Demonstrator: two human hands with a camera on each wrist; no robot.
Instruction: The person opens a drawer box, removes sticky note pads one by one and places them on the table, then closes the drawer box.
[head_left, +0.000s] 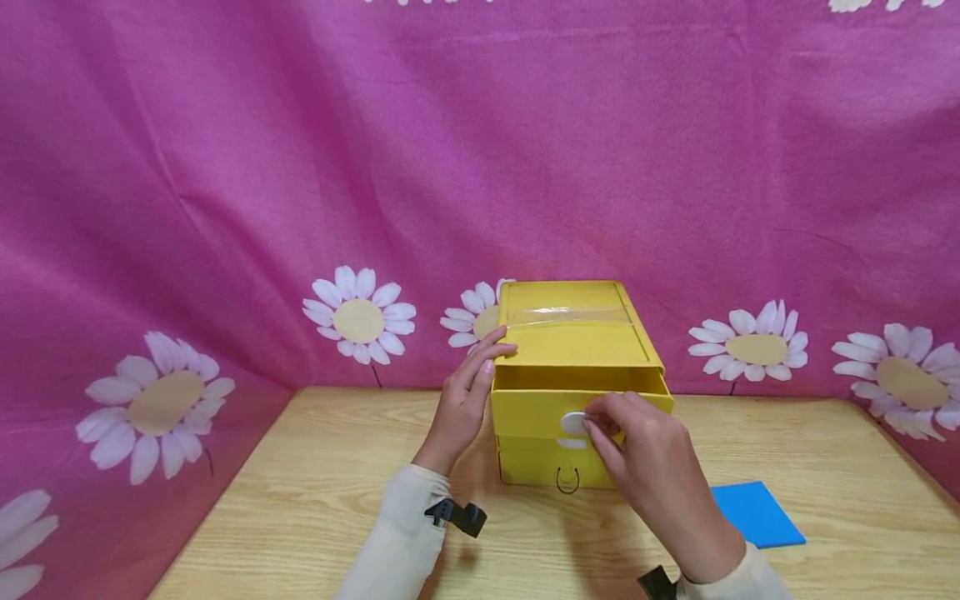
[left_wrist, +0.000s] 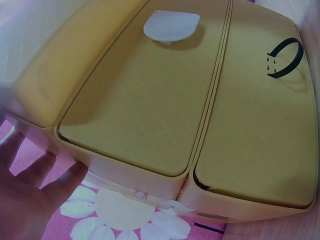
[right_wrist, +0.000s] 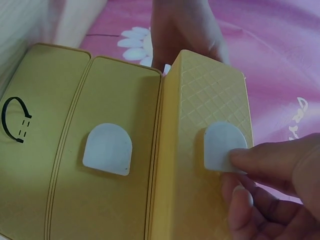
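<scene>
A yellow drawer box [head_left: 566,350] with three drawers stands on the table, clear tape across its top. Its top drawer [right_wrist: 210,90] is pulled partly out. My right hand [head_left: 660,458] pinches that drawer's white rounded handle [right_wrist: 220,142] between thumb and fingers. Along the box's left edge rests my left hand [head_left: 459,408], fingers extended, fingertips at the upper side wall. Below, the middle drawer has a similar white handle [left_wrist: 171,26] and sits closed. A thin black loop [left_wrist: 287,57] serves as the pull on the closed bottom drawer.
Right of the box, a flat blue square [head_left: 761,512] lies on the wooden table [head_left: 315,508], partly behind my right wrist. A pink cloth [head_left: 562,150] with white daisies hangs behind the table and on its sides. Black straps show at both wrists.
</scene>
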